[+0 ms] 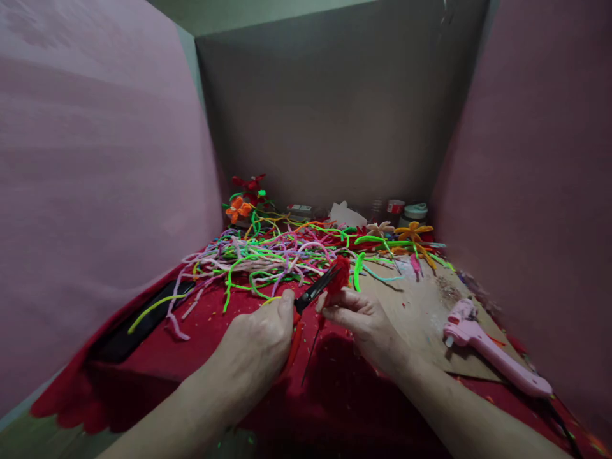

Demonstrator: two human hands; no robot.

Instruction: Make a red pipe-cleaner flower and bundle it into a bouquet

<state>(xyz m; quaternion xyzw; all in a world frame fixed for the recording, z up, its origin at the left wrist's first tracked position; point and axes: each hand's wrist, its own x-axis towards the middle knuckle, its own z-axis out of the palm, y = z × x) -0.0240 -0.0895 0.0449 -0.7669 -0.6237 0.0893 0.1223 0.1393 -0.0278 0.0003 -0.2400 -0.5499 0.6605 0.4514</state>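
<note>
My left hand is closed around the red handles of a pair of scissors. Their dark blades point up and to the right, against a fuzzy red pipe-cleaner piece. Pinched in the fingers of my right hand is the lower part of that red piece. A thin dark stem slants down from it toward the table. Whether the blades are closed on the fuzz I cannot make out. Just behind the hands lies a big tangle of pipe cleaners in pink, green, purple and other colours.
A pink glue gun rests on a brown board at right. A black phone-like slab lies left on the red cloth. Orange flowers, a lidded jar and white paper stand at the back, between pink side walls.
</note>
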